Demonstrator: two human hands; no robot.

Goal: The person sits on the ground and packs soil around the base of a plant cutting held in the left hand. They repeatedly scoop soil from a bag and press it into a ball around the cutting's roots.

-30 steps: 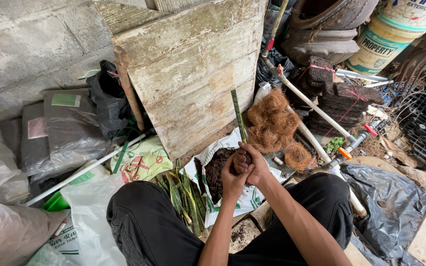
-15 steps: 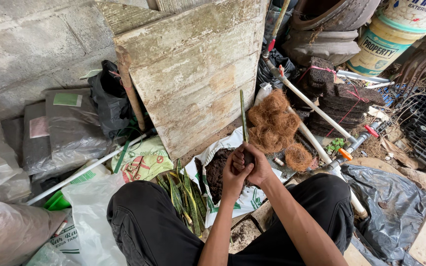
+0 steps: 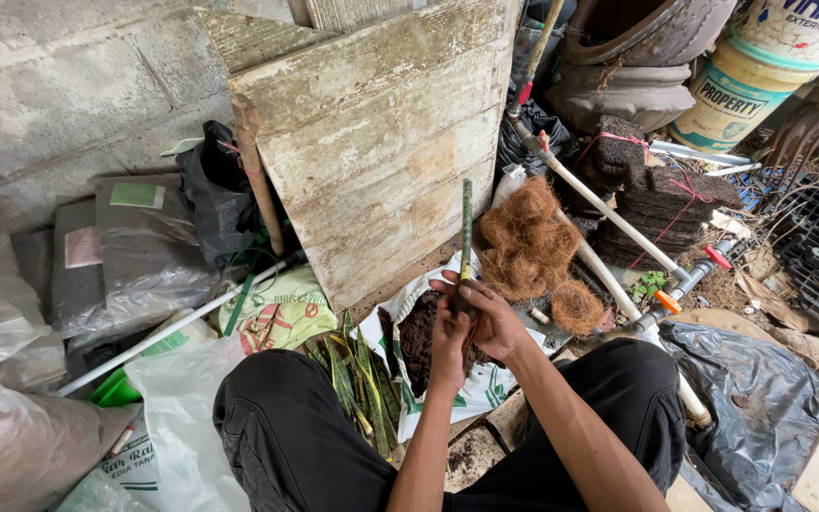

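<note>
Both my hands meet in front of my knees around the lower end of a long narrow green leaf cutting (image 3: 466,228), which stands almost upright. My left hand (image 3: 447,343) wraps the base from the near side. My right hand (image 3: 500,320) closes on it from the right, fingers curled over the top of the grip. Whatever is at the cutting's base is hidden inside my hands. Just below them lies an open white sack (image 3: 481,391) with dark crumbly soil (image 3: 416,334) in it.
A clump of brown coconut fibre (image 3: 528,248) sits right of the hands. Several green leaf cuttings (image 3: 357,374) lie left of the sack. A weathered board (image 3: 381,152) leans on the block wall. White pipes (image 3: 609,213), plastic bags, dark fibre blocks (image 3: 661,194) and paint buckets (image 3: 746,81) crowd around.
The leaf cutting has swung from leaning left to almost upright. My hands stay closed round its base and have barely shifted.
</note>
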